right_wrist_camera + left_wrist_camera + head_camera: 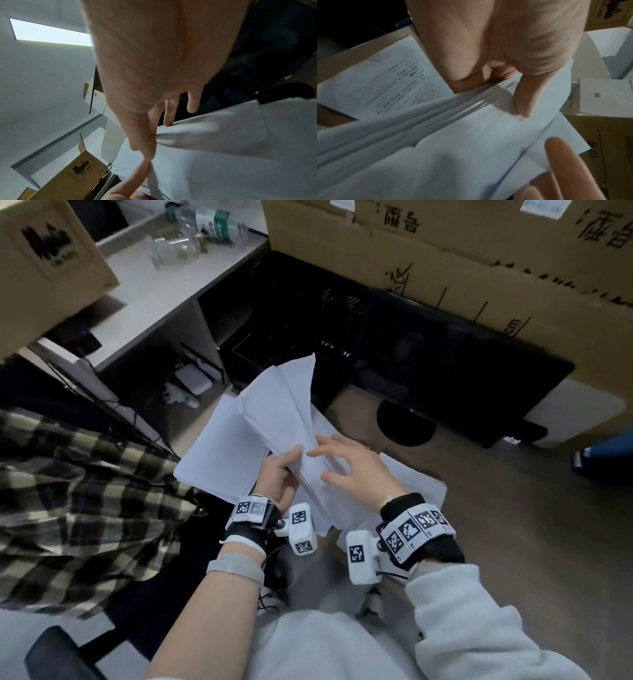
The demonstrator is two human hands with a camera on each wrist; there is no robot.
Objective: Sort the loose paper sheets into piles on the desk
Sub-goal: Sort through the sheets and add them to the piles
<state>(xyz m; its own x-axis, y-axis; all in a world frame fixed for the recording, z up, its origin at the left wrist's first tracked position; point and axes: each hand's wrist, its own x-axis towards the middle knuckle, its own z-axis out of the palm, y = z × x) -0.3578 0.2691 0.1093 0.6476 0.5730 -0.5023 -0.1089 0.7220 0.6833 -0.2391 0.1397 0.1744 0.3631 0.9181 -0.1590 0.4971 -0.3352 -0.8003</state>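
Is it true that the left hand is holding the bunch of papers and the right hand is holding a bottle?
Not quite. The right hand holds no bottle; in the head view its spread fingers touch the bunch of papers. The bottle lies on the desk, far from both hands. The left hand does hold the papers.

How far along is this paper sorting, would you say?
Early, it seems. Done: a few sheets, one a printed page, already lie flat on the desk, though I cannot tell separate piles. In hand: the left hand grips a thick fanned stack of sheets, while the right hand fingers its top sheets. Left: most of that stack has yet to be dealt out.
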